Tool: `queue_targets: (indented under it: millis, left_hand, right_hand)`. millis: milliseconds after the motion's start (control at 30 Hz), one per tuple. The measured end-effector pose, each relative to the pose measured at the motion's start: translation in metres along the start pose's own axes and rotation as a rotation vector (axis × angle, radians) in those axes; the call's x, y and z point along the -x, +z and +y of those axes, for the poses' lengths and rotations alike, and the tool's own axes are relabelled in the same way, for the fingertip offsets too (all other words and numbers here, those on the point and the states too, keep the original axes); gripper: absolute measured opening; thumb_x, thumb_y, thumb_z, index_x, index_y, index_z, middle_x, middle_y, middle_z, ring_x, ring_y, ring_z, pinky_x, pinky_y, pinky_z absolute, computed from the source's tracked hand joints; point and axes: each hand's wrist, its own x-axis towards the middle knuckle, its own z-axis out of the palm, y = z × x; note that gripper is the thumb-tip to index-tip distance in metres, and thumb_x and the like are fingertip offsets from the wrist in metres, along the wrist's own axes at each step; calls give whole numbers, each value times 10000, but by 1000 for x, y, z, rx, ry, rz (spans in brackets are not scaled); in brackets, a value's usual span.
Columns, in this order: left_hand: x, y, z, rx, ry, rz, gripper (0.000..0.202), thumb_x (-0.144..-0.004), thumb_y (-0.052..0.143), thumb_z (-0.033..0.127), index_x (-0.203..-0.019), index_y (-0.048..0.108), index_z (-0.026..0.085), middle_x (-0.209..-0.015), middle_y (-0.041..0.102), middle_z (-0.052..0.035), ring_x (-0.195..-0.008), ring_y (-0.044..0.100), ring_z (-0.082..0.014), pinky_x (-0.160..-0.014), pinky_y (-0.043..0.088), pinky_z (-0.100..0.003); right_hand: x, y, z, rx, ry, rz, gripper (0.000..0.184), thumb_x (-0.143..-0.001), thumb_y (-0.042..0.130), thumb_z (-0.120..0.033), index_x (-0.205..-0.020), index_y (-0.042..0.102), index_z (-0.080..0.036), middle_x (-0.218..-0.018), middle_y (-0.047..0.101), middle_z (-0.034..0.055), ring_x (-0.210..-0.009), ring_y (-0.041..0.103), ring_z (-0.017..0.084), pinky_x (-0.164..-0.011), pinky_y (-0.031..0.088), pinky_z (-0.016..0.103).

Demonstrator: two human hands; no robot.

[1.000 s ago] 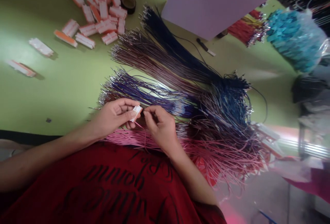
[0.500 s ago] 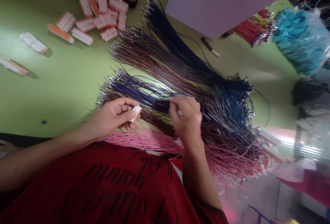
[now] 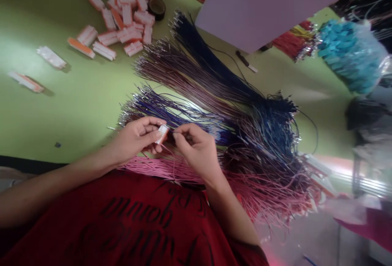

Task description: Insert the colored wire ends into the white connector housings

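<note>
My left hand point(image 3: 136, 138) pinches a small white connector housing point(image 3: 162, 133) between thumb and fingers, just above the pink wire bundle point(image 3: 159, 167). My right hand point(image 3: 197, 151) is closed in a pinch right beside the connector, fingertips holding a thin wire end against it. A pink wire trails down from the connector. Both hands hover over the near ends of the purple wire bundle point(image 3: 159, 106) and the brown wire bundle point(image 3: 171, 70).
A dark blue wire bundle point(image 3: 199, 45) fans across the green table point(image 3: 61, 110). A pile of white-and-orange connector blocks point(image 3: 122, 25) and a tape roll point(image 3: 157, 7) lie far left. A grey board point(image 3: 260, 0), a cyan bag point(image 3: 352, 49) and red wires point(image 3: 288, 35) sit at the back.
My right hand reached right into the wire bundles half a second ago, then came back left to the connector with a wire. My left hand stayed in place.
</note>
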Motion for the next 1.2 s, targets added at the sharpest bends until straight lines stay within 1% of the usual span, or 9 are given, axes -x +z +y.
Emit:
queue_targets:
  millis: [67, 167, 333, 433, 533, 667, 867, 1067, 1200]
  left_hand:
    - [2, 1, 4, 28, -20, 3, 523, -744, 958, 452, -1101, 686, 186, -761, 759, 15, -590, 684, -143, -562, 540, -256]
    - [2, 3, 7, 64, -30, 16, 535, -751, 958, 437, -1129, 676, 186, -789, 771, 13, -590, 687, -136, -563, 535, -252]
    - [1, 2, 5, 36, -29, 14, 557, -777, 943, 476, -1179, 697, 179, -826, 785, -11, -608, 697, -143, -561, 512, -252]
    - [1, 0, 2, 13, -31, 19, 572, -768, 941, 509, -1176, 718, 176, -869, 795, -41, -625, 702, -155, -548, 492, -257]
    - [0, -1, -1, 14, -27, 32, 578, -767, 935, 506, -1190, 724, 173, -852, 783, -41, -630, 695, -161, -557, 503, -267]
    - [-2, -2, -4, 19, -13, 20, 544, -786, 914, 471, -1197, 722, 170, -798, 758, -22, -624, 686, -164, -598, 540, -287]
    - [-2, -1, -4, 25, -3, 12, 536, -793, 909, 462, -1193, 709, 167, -792, 762, -19, -614, 691, -163, -582, 535, -281]
    - [0, 0, 0, -34, 12, 8, 515, -799, 908, 447, -1180, 701, 167, -742, 745, 1, -624, 699, -165, -604, 560, -284]
    - [0, 0, 0, -67, 19, -4, 506, -798, 899, 445, -1178, 705, 173, -765, 751, -6, -644, 726, -186, -606, 585, -301]
  right_hand:
    - [0, -6, 10, 102, 49, 71, 145, -903, 617, -212, -794, 713, -223, -756, 750, -7, -685, 680, 140, -676, 548, 257]
    - [2, -12, 17, 178, -5, 113, 157, -912, 628, -223, -808, 744, -229, -765, 755, 2, -678, 662, 148, -701, 552, 277]
    - [7, -11, 16, 227, -114, 158, 173, -951, 658, -225, -858, 803, -238, -788, 796, 17, -660, 687, 158, -706, 576, 294]
    - [9, -9, 14, 267, -121, 172, 197, -953, 641, -223, -851, 808, -236, -777, 805, 20, -626, 686, 157, -705, 590, 300]
    - [9, -7, 12, 275, -109, 185, 218, -928, 620, -209, -791, 788, -232, -742, 796, 14, -617, 690, 153, -689, 582, 285]
    - [5, -6, 10, 201, -42, 161, 219, -888, 612, -201, -734, 766, -223, -725, 796, 11, -632, 706, 150, -675, 565, 263]
    - [-1, -8, 9, 129, 39, 122, 222, -855, 608, -210, -706, 772, -220, -709, 796, 8, -644, 723, 158, -658, 551, 258]
    - [-3, -3, 9, 86, 51, 74, 218, -886, 620, -241, -753, 792, -222, -752, 816, 12, -682, 739, 164, -679, 556, 260]
    - [-3, 1, 12, 76, 47, 66, 232, -900, 604, -257, -744, 772, -222, -739, 804, 14, -670, 722, 157, -673, 544, 254]
